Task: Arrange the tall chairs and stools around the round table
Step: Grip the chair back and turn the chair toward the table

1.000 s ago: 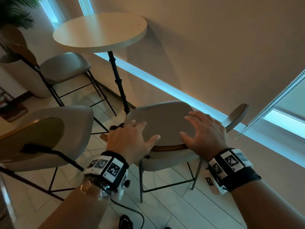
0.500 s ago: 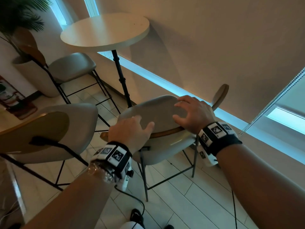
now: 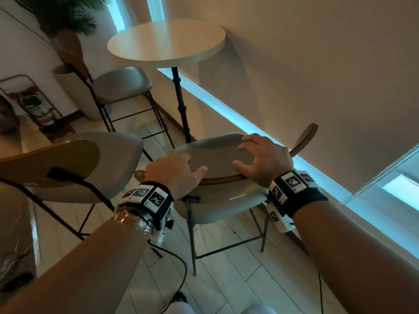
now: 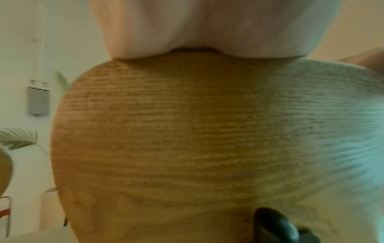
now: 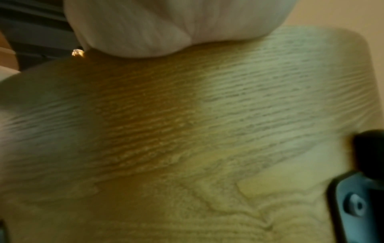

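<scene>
A tall chair stands in front of me, its grey padded backrest (image 3: 217,152) above the grey seat (image 3: 217,205). My left hand (image 3: 176,171) grips the backrest's left top edge, and my right hand (image 3: 260,159) grips its right top edge, fingers curled onto the pad. Both wrist views show the backrest's wooden back (image 4: 187,139) (image 5: 187,131) under each palm. The round table (image 3: 165,41) on a thin black pole stands just beyond the chair. A second tall chair (image 3: 113,155) is close on the left, a third (image 3: 122,85) at the table's far left.
A wall with a lit strip (image 3: 226,109) runs along the right, close to the held chair. A curved wooden panel (image 3: 303,137) juts out past my right hand. A potted plant (image 3: 72,87) and a red extinguisher stand (image 3: 38,105) sit at the back left. A black cable (image 3: 181,268) trails across the floor.
My right hand went from lying flat on the pad to curling over its far right edge. The held chair has swung left, nearer the table's pole.
</scene>
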